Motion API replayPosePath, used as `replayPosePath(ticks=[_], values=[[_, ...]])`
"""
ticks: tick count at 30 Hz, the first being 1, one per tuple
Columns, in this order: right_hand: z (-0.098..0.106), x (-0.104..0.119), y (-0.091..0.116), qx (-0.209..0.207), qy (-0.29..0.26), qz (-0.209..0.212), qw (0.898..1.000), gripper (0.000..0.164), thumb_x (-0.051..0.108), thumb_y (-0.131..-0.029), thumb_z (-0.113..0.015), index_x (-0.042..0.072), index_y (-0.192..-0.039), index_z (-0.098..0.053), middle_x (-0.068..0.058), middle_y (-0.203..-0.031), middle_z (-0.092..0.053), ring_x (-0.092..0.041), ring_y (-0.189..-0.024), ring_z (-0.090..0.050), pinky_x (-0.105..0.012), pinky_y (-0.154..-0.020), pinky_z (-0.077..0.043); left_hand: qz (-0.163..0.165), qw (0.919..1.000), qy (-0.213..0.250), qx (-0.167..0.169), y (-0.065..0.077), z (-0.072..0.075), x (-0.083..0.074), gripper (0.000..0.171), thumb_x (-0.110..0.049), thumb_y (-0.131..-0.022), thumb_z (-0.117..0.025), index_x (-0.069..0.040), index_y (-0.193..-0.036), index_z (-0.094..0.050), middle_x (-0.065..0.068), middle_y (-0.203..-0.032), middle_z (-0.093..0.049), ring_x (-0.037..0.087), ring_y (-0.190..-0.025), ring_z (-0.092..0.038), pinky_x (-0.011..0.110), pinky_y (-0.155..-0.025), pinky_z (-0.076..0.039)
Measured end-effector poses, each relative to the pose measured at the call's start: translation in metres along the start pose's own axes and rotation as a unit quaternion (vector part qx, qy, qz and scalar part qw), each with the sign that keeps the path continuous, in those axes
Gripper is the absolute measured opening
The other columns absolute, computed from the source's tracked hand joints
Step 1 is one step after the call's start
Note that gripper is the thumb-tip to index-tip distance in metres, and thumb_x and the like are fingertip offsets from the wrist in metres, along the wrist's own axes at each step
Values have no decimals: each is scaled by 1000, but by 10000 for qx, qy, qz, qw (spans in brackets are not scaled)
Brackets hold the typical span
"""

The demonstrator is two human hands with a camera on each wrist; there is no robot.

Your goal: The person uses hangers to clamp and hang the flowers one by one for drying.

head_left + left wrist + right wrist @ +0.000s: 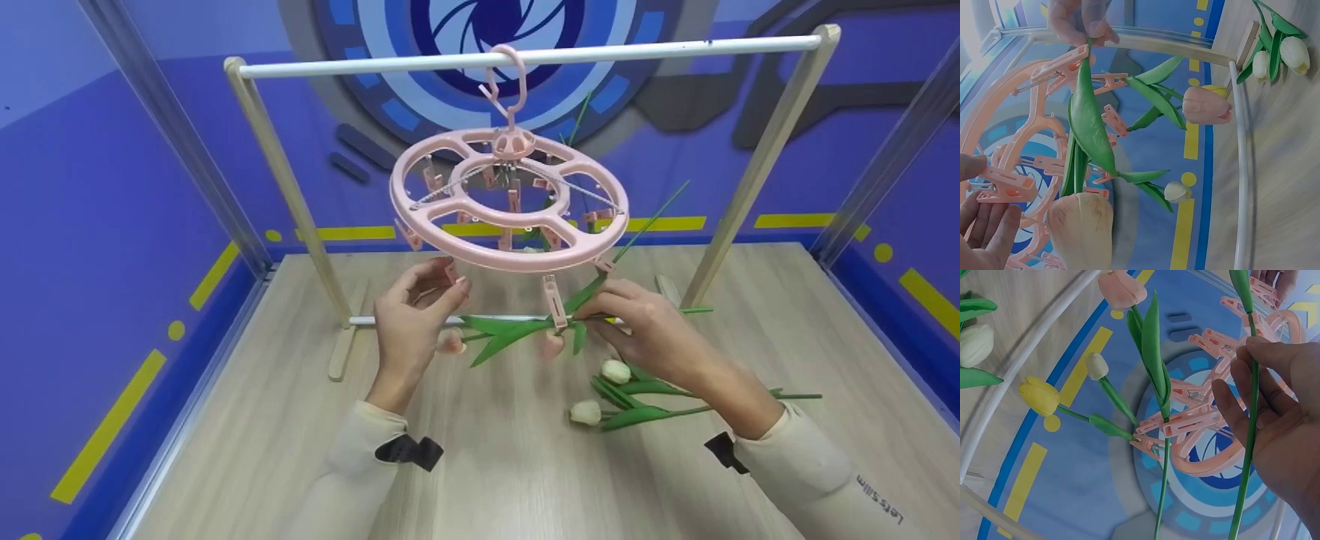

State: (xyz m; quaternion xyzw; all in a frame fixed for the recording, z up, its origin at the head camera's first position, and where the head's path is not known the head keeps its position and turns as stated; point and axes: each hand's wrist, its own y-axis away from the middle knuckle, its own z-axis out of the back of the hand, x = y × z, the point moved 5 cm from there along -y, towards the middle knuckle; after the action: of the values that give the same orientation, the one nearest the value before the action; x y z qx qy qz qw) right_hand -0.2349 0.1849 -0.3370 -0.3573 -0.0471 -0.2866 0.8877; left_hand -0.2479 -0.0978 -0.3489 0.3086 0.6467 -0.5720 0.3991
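Observation:
My left hand (411, 319) pinches a pink clothes peg (1008, 185) at the near left rim of a round pink clip hanger (517, 261). With thumb and fingers, my right hand (649, 322) holds the green stem of a peach-pink tulip (1081, 230). That tulip lies sideways below the hanger, its bloom near my left hand and its stem running out past the right. Another pink tulip (1123, 292) hangs bloom-down from a peg, between the hands. A yellow tulip (1040, 396) and a small white tulip (1097, 366) hang from pegs farther back.
The hanger hooks over a white rod (637, 52) on a wooden-legged stand (765, 165). A lower white bar (364, 321) crosses behind my hands. Two white tulips (586, 412) lie on the wooden table (480, 472) at right. Blue printed panels (135, 225) enclose the back and sides.

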Motion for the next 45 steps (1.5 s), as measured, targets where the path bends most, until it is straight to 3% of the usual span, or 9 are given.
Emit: replayPosePath(ticks=[7, 14, 22, 26, 32, 37, 45], values=[[1, 2, 0, 4, 1, 58, 10000, 35, -19, -80, -83, 4, -106, -77, -3, -110, -72, -19, -102, -68, -32, -81, -64, 118, 9998, -101, 150, 3, -2, 1, 35, -7, -92, -85, 2, -124, -74, 11, -114, -77, 26, -105, -75, 33, -94, -61], [2, -1, -1, -72, 99, 208, 9997, 38, -20, -79, -84, 4, -107, -77, -6, -113, -73, -23, -106, -68, -32, -88, -62, 201, 9989, 162, 398, 11, -8, 8, 33, -1, -90, -85, 6, -120, -74, 16, -113, -77, 28, -104, -76, 35, -91, -63], [6, 1, -1, -200, 101, 216, 9995, 35, -16, -81, -84, 6, -108, -77, -3, -111, -73, -21, -105, -68, -19, -95, -56, -49, 9972, -135, 736, 16, -18, 8, 33, -8, -90, -87, 2, -120, -76, 11, -113, -78, 22, -103, -76, 35, -90, -63], [9, 5, -1, -329, -88, 263, 9991, 35, -16, -82, -83, 8, -108, -78, -1, -109, -74, -20, -102, -69, -13, -95, -52, -86, 9962, -194, 844, 18, -23, 9, 32, -7, -90, -86, 1, -119, -76, 10, -111, -79, 21, -102, -76, 35, -90, -63], [8, 2, 5, -218, -584, 277, 9977, 36, -17, -83, -82, 8, -109, -76, -2, -107, -75, -21, -97, -74, -16, -91, -56, 60, 9951, -113, 980, 21, -28, 11, 33, -8, -92, -85, 2, -121, -75, 13, -112, -78, 22, -103, -76, 35, -91, -63], [5, -11, 18, -13, -650, 68, 9979, 34, -17, -85, -80, 8, -109, -77, -1, -103, -74, -18, -93, -73, -16, -86, -58, 113, 9935, -294, 1090, 24, -32, 11, 34, -12, -93, -85, 1, -122, -75, 8, -112, -79, 18, -104, -76, 33, -93, -62], [8, -38, 48, 221, -443, -534, 9973, 33, -17, -84, -80, 9, -104, -75, 2, -99, -72, -17, -91, -74, -16, -84, -59, 120, 9937, -187, 1101, 26, -35, 13, 32, -10, -92, -85, 0, -121, -76, 7, -111, -79, 20, -104, -76, 33, -92, -62]])
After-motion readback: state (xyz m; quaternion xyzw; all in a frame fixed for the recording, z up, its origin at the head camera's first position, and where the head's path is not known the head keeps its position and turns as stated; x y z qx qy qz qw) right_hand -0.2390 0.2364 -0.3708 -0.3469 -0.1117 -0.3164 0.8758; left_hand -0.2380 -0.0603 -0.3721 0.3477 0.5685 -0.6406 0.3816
